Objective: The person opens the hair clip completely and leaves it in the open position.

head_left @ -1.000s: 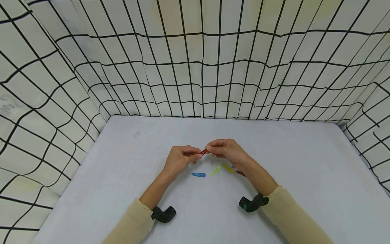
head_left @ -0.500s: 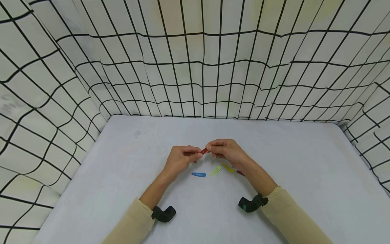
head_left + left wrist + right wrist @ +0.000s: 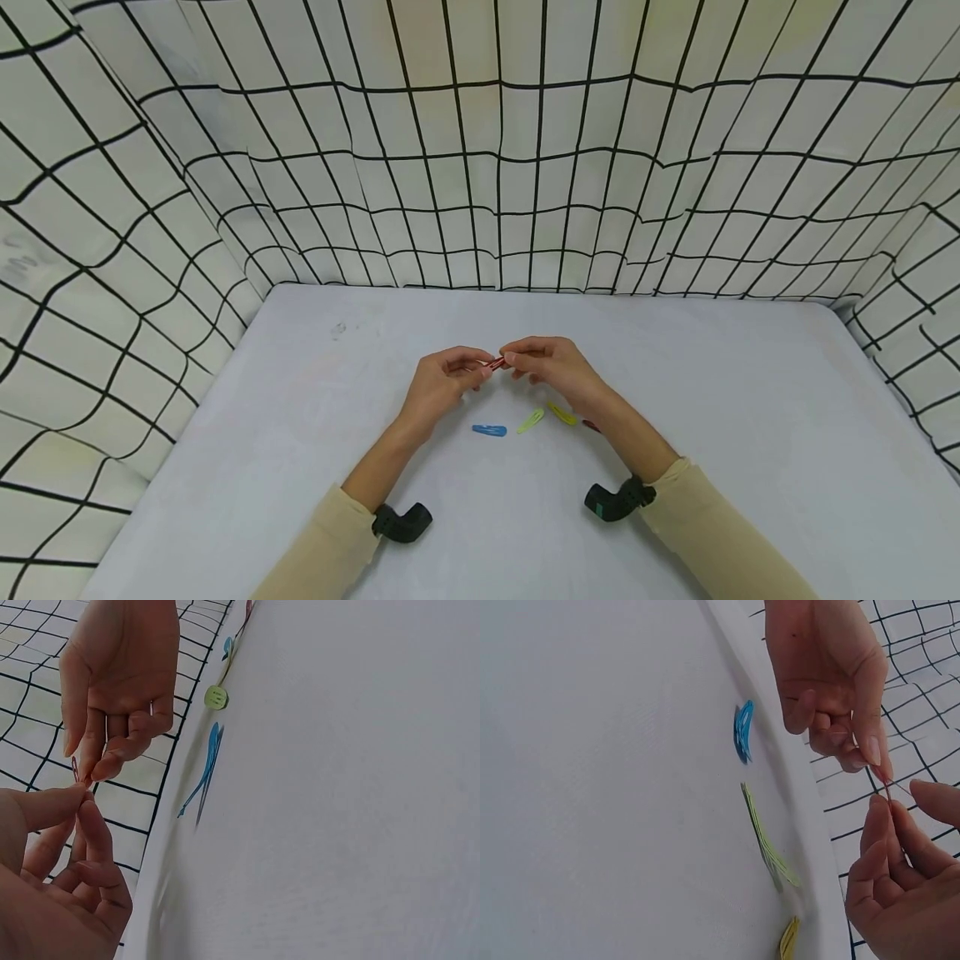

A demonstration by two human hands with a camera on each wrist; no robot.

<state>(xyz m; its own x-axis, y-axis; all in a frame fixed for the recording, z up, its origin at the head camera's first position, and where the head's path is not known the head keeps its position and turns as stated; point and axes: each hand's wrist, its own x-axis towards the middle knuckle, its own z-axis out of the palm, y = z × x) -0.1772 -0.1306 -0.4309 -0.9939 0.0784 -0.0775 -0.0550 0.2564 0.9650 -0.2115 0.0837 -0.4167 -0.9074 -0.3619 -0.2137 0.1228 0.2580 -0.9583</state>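
A small red hair clip (image 3: pixel 496 363) is held between both hands over the white table. My left hand (image 3: pixel 438 385) pinches one end between thumb and fingers. The right hand (image 3: pixel 558 371) grips the opposite end with thumb and index finger. In the right wrist view, the red clip (image 3: pixel 889 789) shows a thin prong splayed away from its body, towards the right thumb. Much of the clip is hidden by fingertips. On the table below the hands lie a blue hair clip (image 3: pixel 489 430), a light green one (image 3: pixel 531 420) and a yellow one (image 3: pixel 562 413).
A dark red hair clip (image 3: pixel 592 426) lies partly hidden under the right forearm. The white table (image 3: pixel 262 467) is bordered by white walls with black netting (image 3: pixel 495 183). Each wrist wears a black camera mount, such as the left mount (image 3: pixel 403 523).
Both hands have shifted slightly up and away with the red hair clip, which now lies flatter and looks split into two strips. The clips on the table have stayed put.
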